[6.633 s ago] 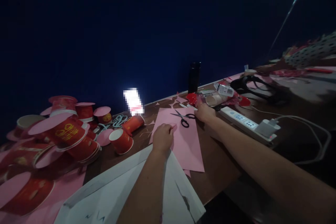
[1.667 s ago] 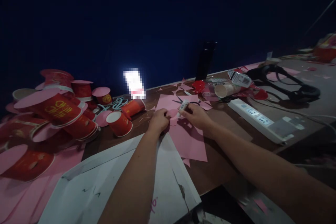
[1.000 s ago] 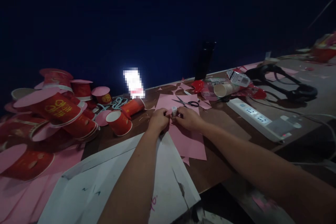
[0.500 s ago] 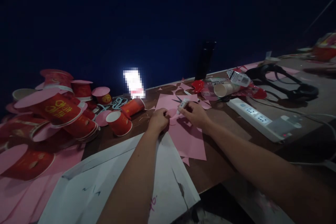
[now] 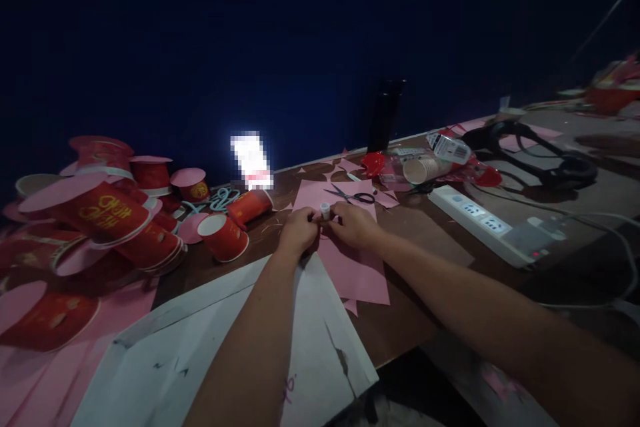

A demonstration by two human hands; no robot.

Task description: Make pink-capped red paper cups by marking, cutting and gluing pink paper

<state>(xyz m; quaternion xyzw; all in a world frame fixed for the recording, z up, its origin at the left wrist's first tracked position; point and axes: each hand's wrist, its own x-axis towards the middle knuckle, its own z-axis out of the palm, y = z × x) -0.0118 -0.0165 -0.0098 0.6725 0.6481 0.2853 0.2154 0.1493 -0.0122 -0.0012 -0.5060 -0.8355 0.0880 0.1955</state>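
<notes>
Gripping a small white tube over the pink sheet, the right hand sits just beside the left hand, whose fingers curl around something I cannot make out, with scissors lying open beyond them.

no word can be read with certainty. yellow characters are printed on a tilted red cup, too blurred to be made out. a small yellow emblem is borne by another red cup, likewise illegible. a white label, apparently barcoded, is carried by clear plastic wrapping. "46." is perhaps written in pink on the white board, where dark strokes are also seen.
</notes>
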